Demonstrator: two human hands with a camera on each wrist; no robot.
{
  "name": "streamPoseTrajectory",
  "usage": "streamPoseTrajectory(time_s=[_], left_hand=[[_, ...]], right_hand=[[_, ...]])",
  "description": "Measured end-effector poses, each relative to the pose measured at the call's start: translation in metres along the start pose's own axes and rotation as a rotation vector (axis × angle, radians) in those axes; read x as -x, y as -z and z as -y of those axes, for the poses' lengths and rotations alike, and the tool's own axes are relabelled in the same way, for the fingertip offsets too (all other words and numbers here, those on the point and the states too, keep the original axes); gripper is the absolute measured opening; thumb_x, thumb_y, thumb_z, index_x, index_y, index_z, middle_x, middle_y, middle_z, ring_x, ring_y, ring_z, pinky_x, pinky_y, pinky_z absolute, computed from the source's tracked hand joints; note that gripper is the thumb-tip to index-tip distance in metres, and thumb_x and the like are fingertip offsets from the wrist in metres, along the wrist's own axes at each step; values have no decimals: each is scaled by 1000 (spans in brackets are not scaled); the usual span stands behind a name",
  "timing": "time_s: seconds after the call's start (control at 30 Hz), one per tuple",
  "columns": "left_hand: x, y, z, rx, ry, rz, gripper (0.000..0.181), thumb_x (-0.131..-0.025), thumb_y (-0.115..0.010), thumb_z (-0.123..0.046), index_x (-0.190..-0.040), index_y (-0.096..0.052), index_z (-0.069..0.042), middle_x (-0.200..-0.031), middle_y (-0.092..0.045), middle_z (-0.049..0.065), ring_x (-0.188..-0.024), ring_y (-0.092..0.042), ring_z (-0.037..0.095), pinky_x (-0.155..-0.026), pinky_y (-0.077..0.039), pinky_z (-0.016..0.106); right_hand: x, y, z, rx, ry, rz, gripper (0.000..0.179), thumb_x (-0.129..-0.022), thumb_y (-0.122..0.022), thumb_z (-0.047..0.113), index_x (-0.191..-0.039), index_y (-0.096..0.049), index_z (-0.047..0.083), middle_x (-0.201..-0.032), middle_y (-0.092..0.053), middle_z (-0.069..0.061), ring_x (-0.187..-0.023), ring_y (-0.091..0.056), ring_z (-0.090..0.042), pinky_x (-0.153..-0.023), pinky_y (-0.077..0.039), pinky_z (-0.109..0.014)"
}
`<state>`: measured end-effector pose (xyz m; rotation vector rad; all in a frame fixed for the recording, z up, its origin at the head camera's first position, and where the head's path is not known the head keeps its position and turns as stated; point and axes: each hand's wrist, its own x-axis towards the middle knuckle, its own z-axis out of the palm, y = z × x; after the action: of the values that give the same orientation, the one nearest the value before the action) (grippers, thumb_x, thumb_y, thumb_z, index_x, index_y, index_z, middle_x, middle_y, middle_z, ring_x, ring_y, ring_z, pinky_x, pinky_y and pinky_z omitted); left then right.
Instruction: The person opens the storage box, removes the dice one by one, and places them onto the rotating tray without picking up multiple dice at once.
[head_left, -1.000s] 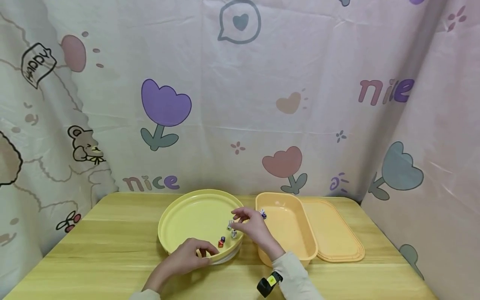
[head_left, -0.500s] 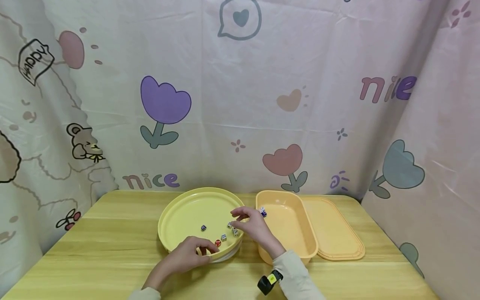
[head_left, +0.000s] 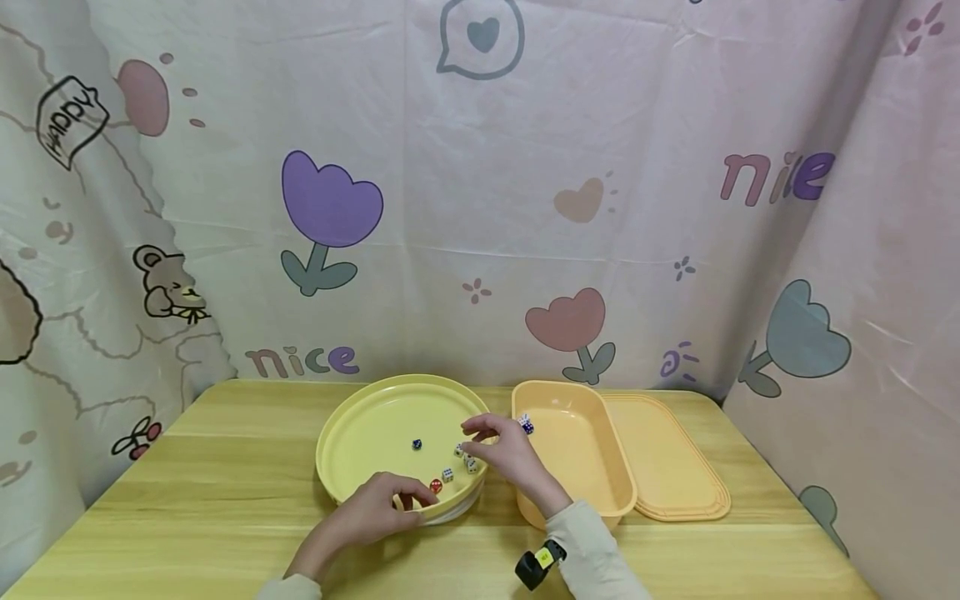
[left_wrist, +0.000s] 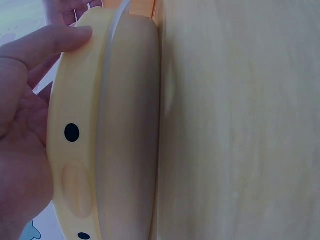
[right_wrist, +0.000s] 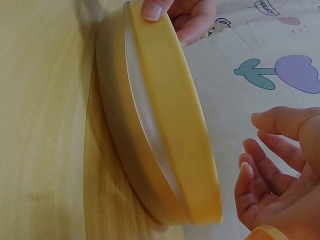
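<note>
In the head view, a round yellow tray (head_left: 375, 429) holds several small dice. A dark die (head_left: 417, 444) lies near its middle. A red die (head_left: 436, 486) and a white die (head_left: 447, 475) sit close together at the front, with another white die (head_left: 471, 465) to their right. My left hand (head_left: 386, 507) grips the tray's front rim, its thumb (left_wrist: 75, 37) against the outer side in the left wrist view. My right hand (head_left: 506, 454) hovers over the tray's right edge. Its fingers are loosely bent and hold nothing in the right wrist view.
An orange rectangular box (head_left: 581, 467) stands right of the tray, with dice (head_left: 527, 424) showing at its left side, partly behind my right hand. Its flat lid (head_left: 663, 458) lies beyond on the wooden table (head_left: 225, 500). A printed curtain (head_left: 465, 167) hangs behind.
The dark die has rolled from beside the red die toward the tray's middle, and a white die now shows near the red one. Both hands have stayed nearly still.
</note>
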<state>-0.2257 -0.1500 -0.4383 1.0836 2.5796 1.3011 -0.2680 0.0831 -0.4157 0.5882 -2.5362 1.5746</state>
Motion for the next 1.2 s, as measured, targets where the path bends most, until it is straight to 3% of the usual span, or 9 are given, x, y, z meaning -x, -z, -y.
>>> streamPoseTrajectory(time_s=[0.33,0.7,1.2], left_hand=[[-2,0,-2,18,9,7,13,-82,-71,-10,-95,-74,-12,-83,-63,-12,-73,-52,1,-62,-44,23],[-1,1,-1,14,14,1,13,-82,-71,-11,-95,-74,-12,-84,-63,-13,-73,-52,1,-61,-44,23],[-1,2,-2,22,24,17,13,-83,-70,-10,-96,-74,-12,-84,-63,-13,-74,-52,2,-63,-44,23]], right_hand=[[1,4,0,-4,-4,-23,21,-87,-69,7,-106,-69,-3,-100,-68,-7,-92,-60,-22,-77,-49,-33],[2,7,4,-4,-5,29,21,-90,-66,9,-108,-68,-2,-100,-68,-8,-93,-60,-22,-77,-50,-33],[0,17,5,-1,-6,-7,20,-93,-63,10,-109,-68,-1,-101,-68,-8,-93,-60,-22,-78,-49,-35]])
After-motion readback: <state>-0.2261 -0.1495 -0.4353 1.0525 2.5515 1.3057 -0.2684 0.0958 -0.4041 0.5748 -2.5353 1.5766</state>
